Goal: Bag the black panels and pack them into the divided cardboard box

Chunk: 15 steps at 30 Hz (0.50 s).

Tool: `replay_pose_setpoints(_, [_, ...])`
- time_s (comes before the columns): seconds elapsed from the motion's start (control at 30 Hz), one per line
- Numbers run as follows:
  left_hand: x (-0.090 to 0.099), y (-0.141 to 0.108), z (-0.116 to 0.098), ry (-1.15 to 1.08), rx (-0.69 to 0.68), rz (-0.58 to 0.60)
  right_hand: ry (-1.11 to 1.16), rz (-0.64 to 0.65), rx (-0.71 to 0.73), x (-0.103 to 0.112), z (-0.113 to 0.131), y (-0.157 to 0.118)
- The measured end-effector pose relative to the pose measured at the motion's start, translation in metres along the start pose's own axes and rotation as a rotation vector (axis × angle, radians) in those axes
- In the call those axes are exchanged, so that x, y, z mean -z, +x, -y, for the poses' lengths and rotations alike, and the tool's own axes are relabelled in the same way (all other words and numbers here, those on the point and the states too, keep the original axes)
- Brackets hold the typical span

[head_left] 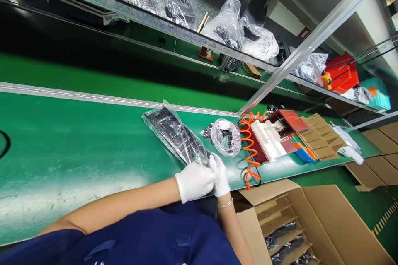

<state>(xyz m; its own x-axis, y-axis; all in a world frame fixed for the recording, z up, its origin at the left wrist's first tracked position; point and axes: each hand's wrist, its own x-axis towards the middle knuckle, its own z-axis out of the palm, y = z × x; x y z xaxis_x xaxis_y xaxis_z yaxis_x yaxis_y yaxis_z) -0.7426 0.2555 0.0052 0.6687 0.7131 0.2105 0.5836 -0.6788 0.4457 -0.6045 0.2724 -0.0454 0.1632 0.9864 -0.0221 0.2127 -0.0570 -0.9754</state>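
Both hands wear white gloves and meet at the near end of a clear plastic bag (pixel 178 134) with black parts inside. My left hand (pixel 194 180) has its fingers closed on the bag's end. Pressed against it, my right hand (pixel 220 176) pinches the same end. The bag slants away over the green tabletop (pixel 93 132). Just beyond my right hand lies a round bundle of clear plastic (pixel 226 137) with dark bits in it.
An orange coiled hose (pixel 248 145) hangs by a red and white fixture (pixel 269 138). Cardboard dividers (pixel 323 136) lie farther right. An open carton (pixel 336 219) with bagged parts stands below the table's edge. A metal shelf (pixel 155 18) holding bags crosses above.
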Motion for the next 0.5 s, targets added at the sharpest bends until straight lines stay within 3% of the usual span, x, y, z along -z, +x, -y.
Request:
replay_pose_setpoints(0.17, [-0.010, -0.011, -0.003, 0.061, -0.044, 0.084, -0.299, -0.127, 0.004, 0.049, 0.003, -0.012])
replay_pose_setpoints(0.27, [-0.021, -0.016, -0.006, 0.086, -0.099, 0.139, -0.231, -0.183, -0.053, 0.077, 0.010, -0.017])
replay_pose_setpoints(0.37, [-0.030, -0.022, -0.009, 0.042, -0.180, 0.222, -0.067, -0.317, -0.072, 0.099, 0.017, -0.013])
replay_pose_setpoints(0.43, [-0.029, -0.026, -0.008, -0.048, -0.218, 0.304, 0.058, -0.383, -0.041, 0.106, 0.020, -0.008])
replay_pose_setpoints(0.5, [-0.022, -0.033, -0.002, -0.196, -0.202, 0.332, 0.110, -0.356, -0.011, 0.104, 0.021, 0.000])
